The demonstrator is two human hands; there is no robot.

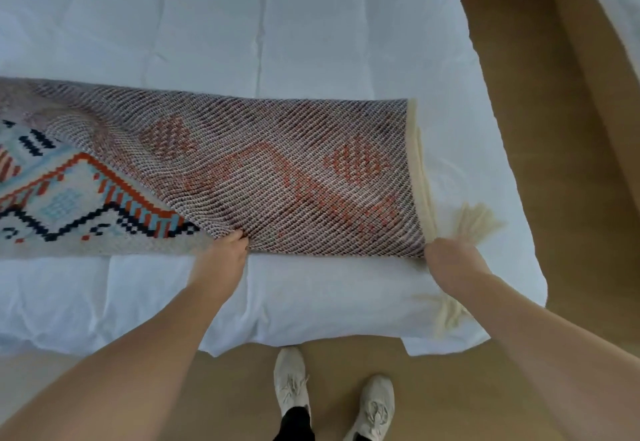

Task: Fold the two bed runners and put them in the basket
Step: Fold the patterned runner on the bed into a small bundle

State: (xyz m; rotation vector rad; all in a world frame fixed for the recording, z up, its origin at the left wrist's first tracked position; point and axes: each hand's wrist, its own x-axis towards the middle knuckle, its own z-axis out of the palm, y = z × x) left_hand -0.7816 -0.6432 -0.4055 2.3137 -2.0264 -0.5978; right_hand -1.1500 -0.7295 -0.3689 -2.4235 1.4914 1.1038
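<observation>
Runner point(270, 177) mid first fold on bed point(242, 25); left hand point(225, 253) and right hand point(450, 257) clamped on its near edge; basket unseen.

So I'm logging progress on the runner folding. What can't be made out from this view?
- Basket: not in the head view at all.
- Second runner: not in view.
- The bed runner: its far end is cut off by the left edge.
- Fingertips of the left hand and right hand: tucked under the runner's near edge, so the exact grip is hidden.
- Object at the top edge, above the floor: cropped, unidentifiable.
</observation>
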